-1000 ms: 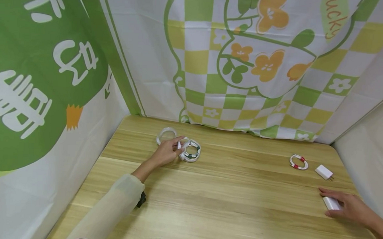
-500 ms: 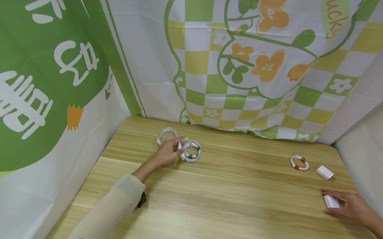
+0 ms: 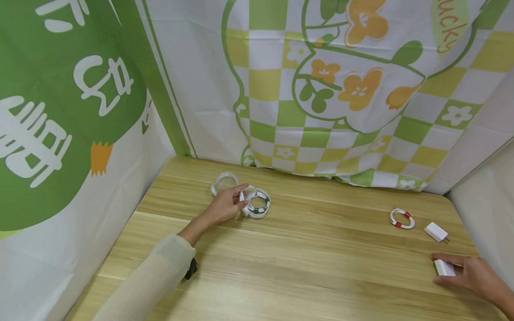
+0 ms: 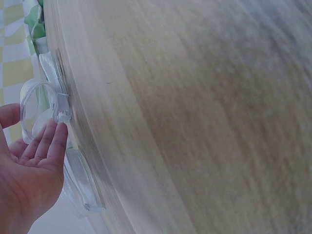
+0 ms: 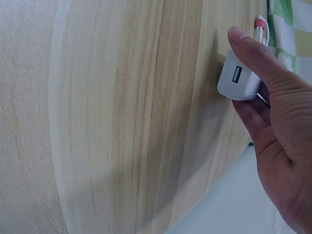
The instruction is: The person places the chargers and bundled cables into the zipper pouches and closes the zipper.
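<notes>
My left hand (image 3: 225, 205) pinches a translucent ring-shaped coil (image 4: 39, 109) between thumb and fingers; its exact kind is unclear. Beside that hand lie a white coiled cable with green ties (image 3: 258, 204) and another clear ring (image 3: 225, 181). Over on the right, my right hand (image 3: 477, 276) grips a white USB charger (image 5: 238, 78) by its sides, thumb on one side and fingers on the other. The charger's USB port faces the right wrist camera. A second white charger (image 3: 436, 232) with its prongs showing lies just beyond this hand.
A white coiled cable with red ties (image 3: 402, 218) lies left of the second charger. The wooden table (image 3: 312, 279) ends at a patterned curtain (image 3: 318, 149) at the back and hanging cloth on both sides.
My right hand has shifted the gripped charger very slightly away from me and turned it a little. The left hand stays almost still.
</notes>
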A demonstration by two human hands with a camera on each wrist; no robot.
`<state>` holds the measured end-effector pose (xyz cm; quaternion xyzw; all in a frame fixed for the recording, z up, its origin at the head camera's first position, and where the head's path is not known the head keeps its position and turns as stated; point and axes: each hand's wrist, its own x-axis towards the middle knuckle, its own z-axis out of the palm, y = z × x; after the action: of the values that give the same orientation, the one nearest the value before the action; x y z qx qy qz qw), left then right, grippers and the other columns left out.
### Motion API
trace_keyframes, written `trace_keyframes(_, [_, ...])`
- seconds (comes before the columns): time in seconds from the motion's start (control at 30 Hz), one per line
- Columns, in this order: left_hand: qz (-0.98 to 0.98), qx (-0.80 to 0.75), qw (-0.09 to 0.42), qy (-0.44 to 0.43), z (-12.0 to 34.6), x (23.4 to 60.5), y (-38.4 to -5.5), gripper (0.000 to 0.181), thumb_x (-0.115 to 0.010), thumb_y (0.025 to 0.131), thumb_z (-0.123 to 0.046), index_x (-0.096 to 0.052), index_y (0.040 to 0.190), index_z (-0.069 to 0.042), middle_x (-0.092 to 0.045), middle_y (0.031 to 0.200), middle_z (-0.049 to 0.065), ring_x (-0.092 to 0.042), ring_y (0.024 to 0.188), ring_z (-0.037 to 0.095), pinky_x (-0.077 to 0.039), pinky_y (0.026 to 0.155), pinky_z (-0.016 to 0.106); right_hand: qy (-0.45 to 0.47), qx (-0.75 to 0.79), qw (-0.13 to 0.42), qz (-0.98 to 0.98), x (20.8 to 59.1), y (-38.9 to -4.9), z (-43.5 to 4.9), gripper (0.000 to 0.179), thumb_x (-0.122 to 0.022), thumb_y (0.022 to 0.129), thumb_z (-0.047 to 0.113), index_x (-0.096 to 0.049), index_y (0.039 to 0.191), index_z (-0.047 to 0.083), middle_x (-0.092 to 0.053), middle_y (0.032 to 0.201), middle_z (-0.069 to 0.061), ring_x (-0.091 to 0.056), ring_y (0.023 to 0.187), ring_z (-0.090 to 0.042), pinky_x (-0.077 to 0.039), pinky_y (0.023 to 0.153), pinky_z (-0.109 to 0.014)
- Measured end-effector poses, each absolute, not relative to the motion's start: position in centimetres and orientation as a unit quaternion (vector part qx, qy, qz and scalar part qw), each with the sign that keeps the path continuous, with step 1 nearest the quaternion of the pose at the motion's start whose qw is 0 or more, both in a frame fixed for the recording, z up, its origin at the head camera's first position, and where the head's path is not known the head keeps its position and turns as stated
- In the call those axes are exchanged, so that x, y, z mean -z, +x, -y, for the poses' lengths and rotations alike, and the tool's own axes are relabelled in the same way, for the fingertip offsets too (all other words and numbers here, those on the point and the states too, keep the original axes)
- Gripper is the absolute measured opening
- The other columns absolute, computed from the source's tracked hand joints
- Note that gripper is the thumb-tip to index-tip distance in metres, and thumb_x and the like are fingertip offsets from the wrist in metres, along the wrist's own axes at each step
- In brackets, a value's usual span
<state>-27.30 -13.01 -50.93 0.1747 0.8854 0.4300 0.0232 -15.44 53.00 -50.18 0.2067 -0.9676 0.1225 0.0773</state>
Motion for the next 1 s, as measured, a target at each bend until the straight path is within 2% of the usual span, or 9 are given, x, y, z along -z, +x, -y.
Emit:
trace_keyframes(0.23, [-0.887, -0.426, 0.017, 0.176, 12.9, 50.7, -27.3, 0.056, -0.064, 0.095, -0.019, -0.045, 0.146, -0.006, -0.065, 0.127, 0.013, -0.066, 0.110, 0.023, -0.053, 0.093, 0.039, 0.214, -0.123, 0.096, 0.964, 50.0, -15.9, -52.8, 0.058, -0.093, 0.056, 0.034, -0.076, 0.108, 0.015, -0.072, 0.098, -0.023, -0.056, 0.074, 0.002, -0.039, 0.057, -0.012])
trace_keyframes(0.57, [-0.889, -0.423, 0.025, 0.175, 12.9, 50.9, -27.4, 0.058, -0.063, 0.095, -0.020, -0.042, 0.147, -0.006, -0.064, 0.128, 0.013, -0.064, 0.114, 0.024, -0.052, 0.095, 0.039, 0.202, -0.144, 0.088, 0.965, 49.4, -16.5, -51.9, 0.055, -0.093, 0.059, 0.035, -0.076, 0.106, 0.012, -0.072, 0.096, -0.022, -0.052, 0.074, 0.004, -0.037, 0.057, -0.010])
trace_keyframes(0.73, [-0.889, -0.422, 0.020, 0.175, 12.9, 50.9, -27.5, 0.057, -0.064, 0.095, -0.020, -0.044, 0.146, -0.006, -0.065, 0.127, 0.013, -0.065, 0.112, 0.023, -0.053, 0.093, 0.038, 0.201, -0.145, 0.078, 0.966, 49.2, -16.5, -51.5, 0.055, -0.091, 0.063, 0.035, -0.075, 0.109, 0.010, -0.073, 0.095, -0.018, -0.048, 0.070, 0.002, -0.036, 0.055, -0.014])
trace_keyframes(0.97, [-0.884, -0.434, 0.021, 0.175, 12.9, 50.9, -27.3, 0.057, -0.064, 0.094, -0.015, -0.044, 0.146, -0.004, -0.063, 0.128, 0.016, -0.065, 0.113, 0.025, -0.053, 0.093, 0.038, 0.207, -0.142, 0.074, 0.965, 48.7, -17.0, -50.5, 0.055, -0.090, 0.064, 0.035, -0.074, 0.111, 0.010, -0.073, 0.092, -0.020, -0.032, 0.056, 0.003, -0.030, 0.051, -0.019])
trace_keyframes(1.0, [-0.883, -0.434, 0.021, 0.175, 12.8, 50.9, -27.3, 0.057, -0.064, 0.094, -0.014, -0.044, 0.146, -0.004, -0.063, 0.128, 0.016, -0.065, 0.113, 0.025, -0.053, 0.094, 0.038, 0.210, -0.140, 0.069, 0.965, 48.7, -17.1, -50.4, 0.055, -0.089, 0.066, 0.035, -0.074, 0.111, 0.009, -0.073, 0.088, -0.018, -0.028, 0.054, 0.004, -0.028, 0.051, -0.020])
